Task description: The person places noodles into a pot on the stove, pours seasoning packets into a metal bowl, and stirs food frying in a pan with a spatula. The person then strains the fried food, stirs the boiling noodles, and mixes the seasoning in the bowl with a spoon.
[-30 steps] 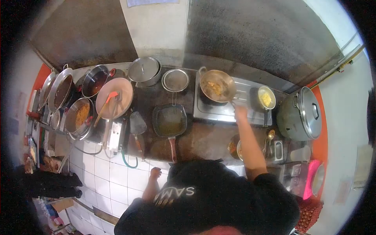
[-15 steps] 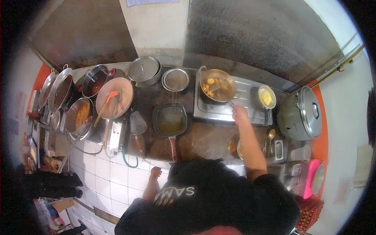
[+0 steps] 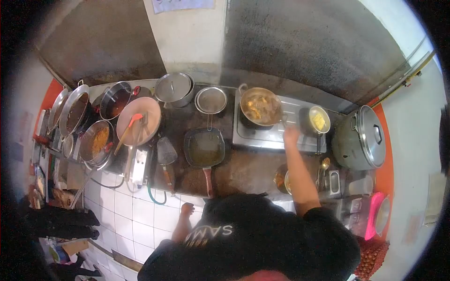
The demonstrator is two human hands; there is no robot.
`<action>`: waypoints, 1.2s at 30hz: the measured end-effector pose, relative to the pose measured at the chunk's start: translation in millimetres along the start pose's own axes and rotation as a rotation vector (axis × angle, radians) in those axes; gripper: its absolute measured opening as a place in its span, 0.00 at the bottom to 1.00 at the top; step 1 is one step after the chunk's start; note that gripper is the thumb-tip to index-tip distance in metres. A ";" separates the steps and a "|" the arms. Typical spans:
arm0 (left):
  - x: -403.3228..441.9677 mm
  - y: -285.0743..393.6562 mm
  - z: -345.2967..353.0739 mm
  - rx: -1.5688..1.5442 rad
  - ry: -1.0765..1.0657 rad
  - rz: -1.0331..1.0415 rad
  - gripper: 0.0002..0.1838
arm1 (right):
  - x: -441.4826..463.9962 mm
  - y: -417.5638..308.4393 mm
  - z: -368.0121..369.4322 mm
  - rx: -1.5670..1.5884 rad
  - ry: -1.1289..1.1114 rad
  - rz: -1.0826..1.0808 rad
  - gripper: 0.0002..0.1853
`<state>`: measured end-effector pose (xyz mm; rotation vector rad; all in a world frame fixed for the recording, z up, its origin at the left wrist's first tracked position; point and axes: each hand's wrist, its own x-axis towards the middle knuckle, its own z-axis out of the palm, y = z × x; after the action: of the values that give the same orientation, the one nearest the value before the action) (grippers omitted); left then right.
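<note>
A wok (image 3: 243, 114) with browned pieces of food (image 3: 257, 107) in it sits on the left of the steel stove (image 3: 293, 139). My right hand (image 3: 290, 136) is closed around the handle of a spatula (image 3: 284, 122) at the wok's right rim; the spatula's head is blurred among the food. To the right, a small frying pan (image 3: 312, 112) holds yellow food (image 3: 319, 121). My left hand (image 3: 187, 209) hangs by the counter's front edge, fingers curled, with nothing seen in it.
A square grill pan (image 3: 205, 149), strainers (image 3: 211, 100) and a lidded pot (image 3: 172, 88) stand on the dark counter. Several pans and a pink bowl (image 3: 153, 119) crowd the left. At right stands a large lidded pot (image 3: 347, 140), with a steel container (image 3: 333, 181) in front.
My right hand has moved slightly right, and the spatula's head has gone from clearly seen to blurred among the food. The left hand stays curled; the whole view has shifted a little.
</note>
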<state>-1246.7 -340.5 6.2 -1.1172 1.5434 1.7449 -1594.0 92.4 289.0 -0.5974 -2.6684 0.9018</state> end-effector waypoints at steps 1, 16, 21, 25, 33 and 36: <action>0.0 -0.1 0.8 0.030 0.014 -0.009 0.06 | 3.9 13.2 12.6 0.066 -0.054 0.002 0.13; 6.8 -7.2 -11.6 -0.021 0.039 -0.107 0.06 | -13.6 -22.3 22.4 0.983 -0.410 0.533 0.04; 4.2 -19.3 -10.1 -0.064 0.021 -0.033 0.06 | -16.0 -18.6 20.6 0.825 -0.379 0.463 0.06; 0.2 -11.9 0.2 0.073 0.072 -0.098 0.06 | -20.9 -18.5 3.6 0.685 -0.313 0.349 0.09; 11.4 -14.4 -6.9 -0.143 -0.034 -0.051 0.04 | -11.3 -23.8 -37.2 0.170 -0.094 -0.059 0.13; 8.1 -7.5 -5.5 -0.249 -0.083 -0.034 0.03 | -5.4 -21.3 -42.9 0.027 -0.041 -0.128 0.13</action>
<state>-1243.3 -345.4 -4.5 -1.1655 1.2756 1.9743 -1579.7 96.6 334.9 -0.4004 -2.6899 0.9220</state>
